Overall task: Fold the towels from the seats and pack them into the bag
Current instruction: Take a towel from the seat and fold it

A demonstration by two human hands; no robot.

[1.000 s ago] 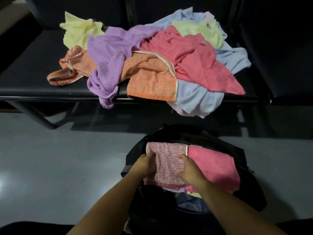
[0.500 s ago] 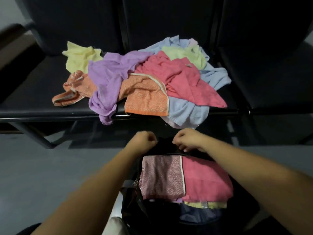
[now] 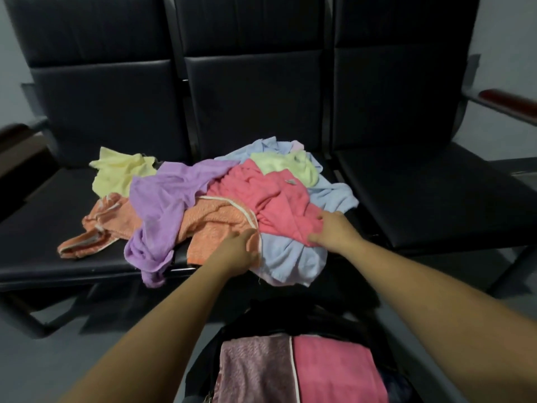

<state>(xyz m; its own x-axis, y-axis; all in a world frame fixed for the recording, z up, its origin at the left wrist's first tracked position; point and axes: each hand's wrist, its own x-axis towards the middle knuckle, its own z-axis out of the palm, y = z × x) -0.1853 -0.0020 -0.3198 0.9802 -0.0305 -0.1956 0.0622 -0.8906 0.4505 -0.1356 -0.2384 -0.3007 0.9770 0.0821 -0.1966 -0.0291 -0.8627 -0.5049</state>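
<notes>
Straight beyond the bag (image 3: 263,317), on the seat (image 3: 43,228), the unfolded towels lie in one tangled heap with the pink towel (image 3: 270,199) on top. The right hand (image 3: 334,231) pinches that towel's edge nearest the bag, fingers curled into the cloth against the thumb. The left hand (image 3: 241,253) lies beyond the bag's left half, on the white hem where the orange towel (image 3: 215,225) meets the blue towel (image 3: 287,257); blur keeps us from telling whether its fingers grip. We judge the risk is dragging. The blue towel already overhangs the seat towards the bag, and the purple towel (image 3: 162,205) does too, so a quick lift could pull either onto the floor (image 3: 87,359) beside the bag.
</notes>
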